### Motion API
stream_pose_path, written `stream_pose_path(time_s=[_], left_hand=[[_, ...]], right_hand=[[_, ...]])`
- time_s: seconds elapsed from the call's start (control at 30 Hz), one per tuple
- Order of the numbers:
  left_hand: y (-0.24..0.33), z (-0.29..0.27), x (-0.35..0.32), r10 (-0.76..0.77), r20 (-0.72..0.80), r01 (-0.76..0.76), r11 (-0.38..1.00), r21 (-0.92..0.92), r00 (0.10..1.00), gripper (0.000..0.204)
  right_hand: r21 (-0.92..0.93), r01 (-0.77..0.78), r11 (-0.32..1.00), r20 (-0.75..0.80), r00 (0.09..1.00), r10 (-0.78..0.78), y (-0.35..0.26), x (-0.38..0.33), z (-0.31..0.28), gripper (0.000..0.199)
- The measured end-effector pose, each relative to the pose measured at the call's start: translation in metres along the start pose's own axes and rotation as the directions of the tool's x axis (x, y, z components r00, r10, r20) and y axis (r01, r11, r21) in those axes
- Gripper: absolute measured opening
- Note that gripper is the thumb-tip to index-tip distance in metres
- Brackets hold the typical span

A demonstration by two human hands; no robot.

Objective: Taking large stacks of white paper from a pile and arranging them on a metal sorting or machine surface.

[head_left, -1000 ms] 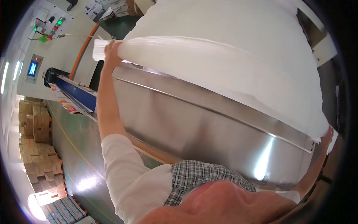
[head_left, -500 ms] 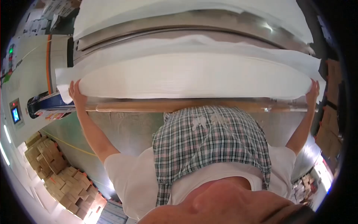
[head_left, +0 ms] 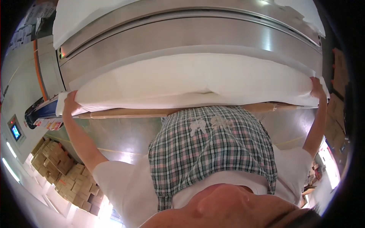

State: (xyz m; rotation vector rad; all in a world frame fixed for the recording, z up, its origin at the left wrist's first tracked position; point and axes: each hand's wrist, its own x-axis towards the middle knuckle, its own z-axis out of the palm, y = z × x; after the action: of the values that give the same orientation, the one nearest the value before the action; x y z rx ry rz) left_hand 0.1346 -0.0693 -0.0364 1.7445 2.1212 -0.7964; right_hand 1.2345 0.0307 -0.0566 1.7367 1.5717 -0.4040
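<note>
A long, thick fold of white sheet material (head_left: 182,76), like cloth or soft paper, stretches across in front of me. My left hand (head_left: 71,102) is closed on its left end. At the opposite end my right hand (head_left: 317,88) grips it too, with the fingers partly hidden by the material. A dent shows in the fold near its middle, and its near edge hangs close to my checked apron (head_left: 216,148). Behind the fold lies a broad steel machine surface (head_left: 182,36) with a long slot across it.
More white sheet (head_left: 83,15) lies beyond the slot. Brown cardboard (head_left: 129,113) runs along the near edge under the fold. A white cabinet with a small lit screen (head_left: 15,131) stands left. Stacked cartons (head_left: 76,186) are at lower left, and other cartons (head_left: 334,117) at right.
The near edge of the white fold has dropped over the cardboard and dented in the middle. More bare steel shows behind it. My left hand has shifted left and slightly nearer.
</note>
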Motion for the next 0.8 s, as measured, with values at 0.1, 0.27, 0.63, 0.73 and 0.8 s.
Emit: stream_pose_path(time_s=[0.1,0.27,0.63,0.73,0.8], left_hand=[[0.023,-0.041,0.063,0.052,0.355,-0.05,0.999,-0.016,0.933,0.068],[0.082,-0.05,0.133,-0.078,0.402,0.12,0.99,-0.079,0.912,0.054],[0.214,-0.05,-0.029,-0.129,-0.667,-0.386,0.729,-0.566,0.734,0.019],[0.256,-0.037,-0.061,0.093,-0.705,-0.544,0.709,-0.448,0.703,0.024],[0.253,-0.033,-0.067,0.143,-0.746,-0.6,0.698,-0.39,0.651,0.024]], right_hand=[[-0.139,-0.02,0.99,0.262,0.963,0.056,-0.055,0.035,-0.073,0.077],[-0.202,0.158,0.967,0.419,0.906,-0.061,0.019,0.125,-0.05,0.039],[0.68,0.527,0.51,-0.582,0.811,-0.062,-0.129,0.036,-0.09,0.021],[0.638,0.712,0.295,-0.636,0.702,-0.319,-0.306,-0.024,-0.133,0.017],[0.481,0.83,0.281,-0.683,0.556,-0.473,-0.419,-0.069,-0.165,0.022]])
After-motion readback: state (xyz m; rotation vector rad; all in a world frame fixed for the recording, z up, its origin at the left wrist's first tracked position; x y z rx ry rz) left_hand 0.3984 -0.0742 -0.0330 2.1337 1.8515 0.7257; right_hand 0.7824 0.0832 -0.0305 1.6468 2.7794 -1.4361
